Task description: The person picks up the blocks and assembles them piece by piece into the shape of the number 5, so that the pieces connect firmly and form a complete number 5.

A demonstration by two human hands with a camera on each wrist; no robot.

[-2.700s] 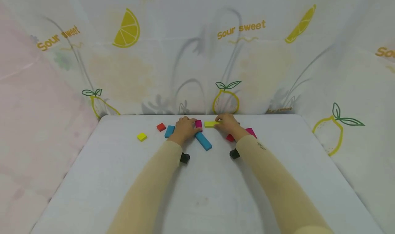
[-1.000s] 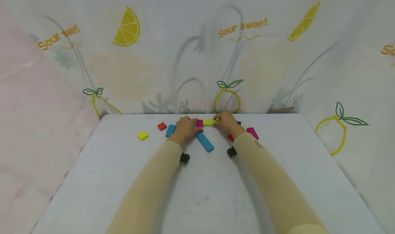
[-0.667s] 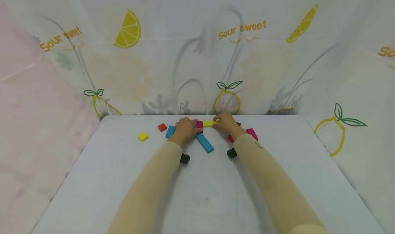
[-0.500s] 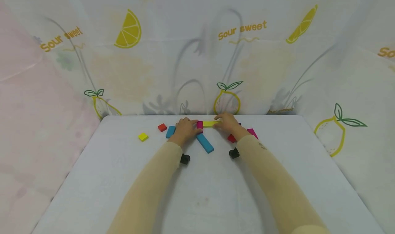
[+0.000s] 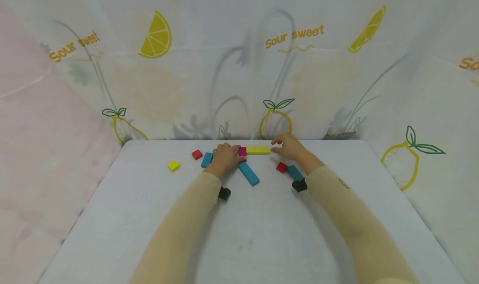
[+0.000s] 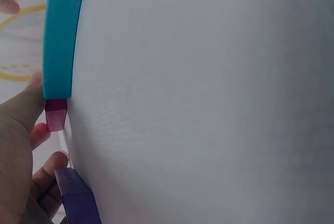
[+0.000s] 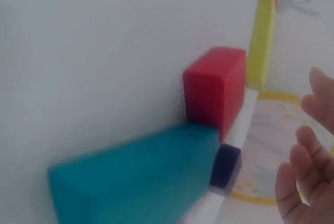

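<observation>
Magenta block (image 5: 242, 151) is pinched btwn thumb & index of the L hand (image 5: 223, 156), w/ the yellow bar (image 5: 258, 150) butted against its R side near the far edge of the white table (image 5: 239, 225). Nothing is held by the R hand (image 5: 293, 148); its fingers are spread loosely just beyond the yellow bar's free end.

Main risk, as judged: the yellow bar could be knocked out of line, b/c it isn't gripped & the R fingertips are v. close to its end. If it were nudged back, the far edge could be reached quickly. If the magenta block were twisted or let go unevenly by the L hand, the join could be opened & the blue bar (image 5: 249, 174), set at a slant by the thumb, could be shoved too. Contact there can't be told for sure.

Under the R forearm, the teal block (image 5: 295, 173) and red cube (image 5: 282, 167) could be swept aside by the wrist cam (image 5: 299, 186) if the arm were dragged low. Likewise the purple block (image 6: 79, 200), seen by the L fingers in the left wrist view, could be bumped unnoticed.
</observation>
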